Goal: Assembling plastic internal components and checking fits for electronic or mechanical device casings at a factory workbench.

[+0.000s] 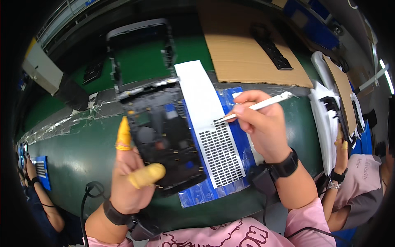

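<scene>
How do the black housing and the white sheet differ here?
Colour: the housing is mostly black, while the sheet is white with rows of small black rectangles on its lower part.
Build: the housing is a deep, uneven part with an open frame at its far end; the sheet is thin.
Support: the left hand holds the housing; the sheet lies partly over a blue pad.
Both are longer than wide.

Pink shirt (214,237), black wrist straps (286,165)
</scene>
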A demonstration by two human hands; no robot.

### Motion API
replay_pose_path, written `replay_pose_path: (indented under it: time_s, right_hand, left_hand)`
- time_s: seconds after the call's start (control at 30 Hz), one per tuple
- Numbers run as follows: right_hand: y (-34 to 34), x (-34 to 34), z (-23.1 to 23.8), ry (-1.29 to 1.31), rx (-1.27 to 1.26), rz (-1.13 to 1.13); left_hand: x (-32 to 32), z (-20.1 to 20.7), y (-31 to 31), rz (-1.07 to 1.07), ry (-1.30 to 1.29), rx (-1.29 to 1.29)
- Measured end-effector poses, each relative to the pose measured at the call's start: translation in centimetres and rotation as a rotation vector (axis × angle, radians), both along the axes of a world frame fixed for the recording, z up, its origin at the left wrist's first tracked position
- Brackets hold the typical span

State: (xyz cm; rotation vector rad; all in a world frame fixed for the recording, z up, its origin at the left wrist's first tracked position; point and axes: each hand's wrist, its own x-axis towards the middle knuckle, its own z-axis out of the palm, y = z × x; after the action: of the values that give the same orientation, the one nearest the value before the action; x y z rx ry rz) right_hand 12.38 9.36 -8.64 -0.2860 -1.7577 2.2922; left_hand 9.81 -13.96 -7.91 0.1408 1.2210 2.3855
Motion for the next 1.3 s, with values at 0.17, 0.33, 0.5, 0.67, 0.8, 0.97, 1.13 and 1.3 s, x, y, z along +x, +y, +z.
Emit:
replay_pose_path:
  time_s: [0.17, 0.33, 0.5, 0.67, 0.8, 0.97, 1.13, 1.3]
  right_hand:
    - [0.2, -0.4, -1.3, -0.074, 0.005, 0.048]
    - [0.5, -0.6, -1.9, -0.08, 0.032, 0.058]
    - [0.0, -0.6, -1.6, -0.086, 0.037, 0.059]
    - [0.2, -0.3, -1.5, -0.047, 0.048, 0.065]
    - [0.0, 0.8, -0.3, 0.016, -0.115, 0.001]
    - [-3.2, 3.5, 1.5, 0.125, -0.136, 0.103]
    - [-4.7, 4.0, 1.1, 0.106, -0.064, 0.174]
    - [-4.4, 3.7, 0.8, 0.05, -0.13, 0.157]
  left_hand:
    - [-1.3, 0.4, -1.2, 0.012, 0.036, 0.148]
    - [-1.8, 0.3, -2.1, 0.07, 0.019, 0.226]
    - [-2.0, -0.3, -2.7, 0.049, 0.023, 0.275]
    - [-1.4, 1.0, -1.0, 0.016, -0.066, 0.171]
    - [-1.2, 0.0, -0.7, -0.153, -0.187, 0.215]
    - [-0.6, -0.6, 0.2, -0.294, -0.276, 0.245]
    - [0.5, -0.2, 0.5, -0.333, -0.322, 0.216]
    - [1.0, -0.6, 0.5, -0.344, -0.324, 0.205]
